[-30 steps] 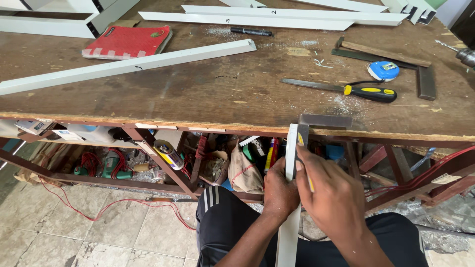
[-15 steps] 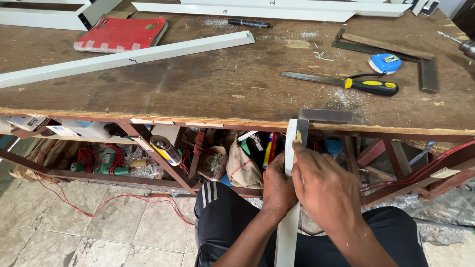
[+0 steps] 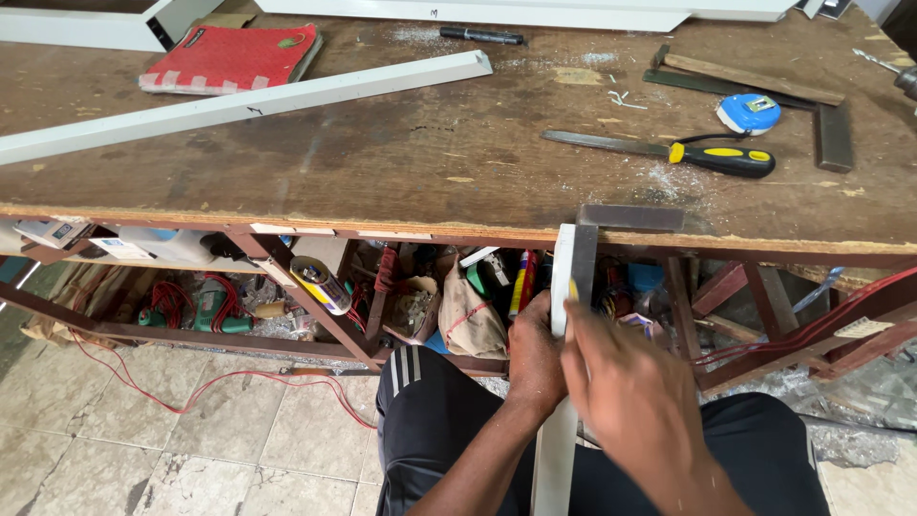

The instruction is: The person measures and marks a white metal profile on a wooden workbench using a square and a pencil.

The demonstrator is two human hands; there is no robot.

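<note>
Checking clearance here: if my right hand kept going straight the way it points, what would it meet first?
Probably the metal square hooked over the bench edge; the right hand points up along the white strip toward it, though depth is unclear.

even daylight | soft shadows under bench | sharp | no glare

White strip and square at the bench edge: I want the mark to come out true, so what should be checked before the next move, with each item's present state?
1. Left hand grips the white strip: ok.
2. Square lies against the strip's top end, one leg along it: ok.
3. Right hand holds a yellow pencil at the strip: ok.
4. Pencil tip touching the strip: cannot tell, hand hides it.
5. Strip's lower end supported: cannot tell, out of view.
6. File and tape measure lie apart from the square: ok.
</note>
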